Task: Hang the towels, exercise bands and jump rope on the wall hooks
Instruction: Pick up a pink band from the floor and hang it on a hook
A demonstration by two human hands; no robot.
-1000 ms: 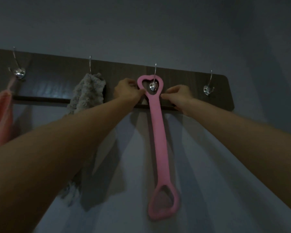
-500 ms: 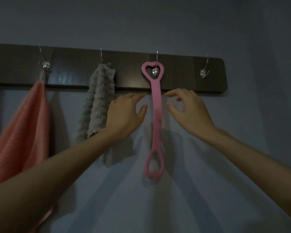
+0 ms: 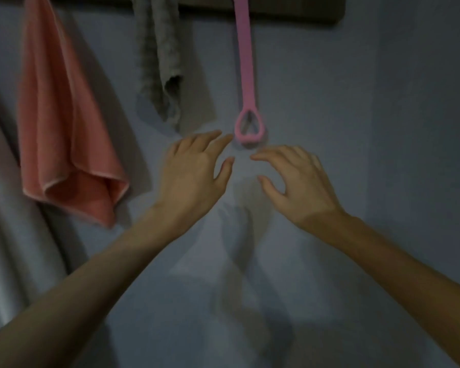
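Well left of the pink exercise band [image 3: 246,75] hangs the coral towel [image 3: 64,128]; the grey towel [image 3: 160,62] hangs near the band's left side. You have released the band and lowered both hands. Your left hand [image 3: 194,176] and right hand [image 3: 300,187] are now just below its bottom loop, fingers relaxed, holding nothing. I judge the band is hung. Right of the band, the wall [image 3: 396,128] gives free room.
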